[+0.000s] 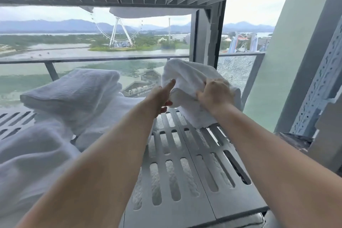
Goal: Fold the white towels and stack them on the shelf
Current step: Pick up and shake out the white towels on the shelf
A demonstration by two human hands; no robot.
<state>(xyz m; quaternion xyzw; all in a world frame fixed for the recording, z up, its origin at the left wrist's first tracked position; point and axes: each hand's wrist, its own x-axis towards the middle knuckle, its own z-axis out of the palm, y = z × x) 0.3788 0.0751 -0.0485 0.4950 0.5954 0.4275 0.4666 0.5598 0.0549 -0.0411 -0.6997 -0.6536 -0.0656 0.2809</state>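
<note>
Head view: right hand (215, 95) curls fingers (201, 97) into white towel (187, 74) at slatted shelf (185, 153); left hand (162, 98) pinches its edge; folded towels (74, 89) beside

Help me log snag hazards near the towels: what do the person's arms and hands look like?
The left forearm and right forearm are bare as far as the frame shows: no sleeves, cuffs or bands. The left hand and right hand are ungloved, with no watch or bracelet at either wrist. No ring shows on the visible fingers; some are hidden.
</note>
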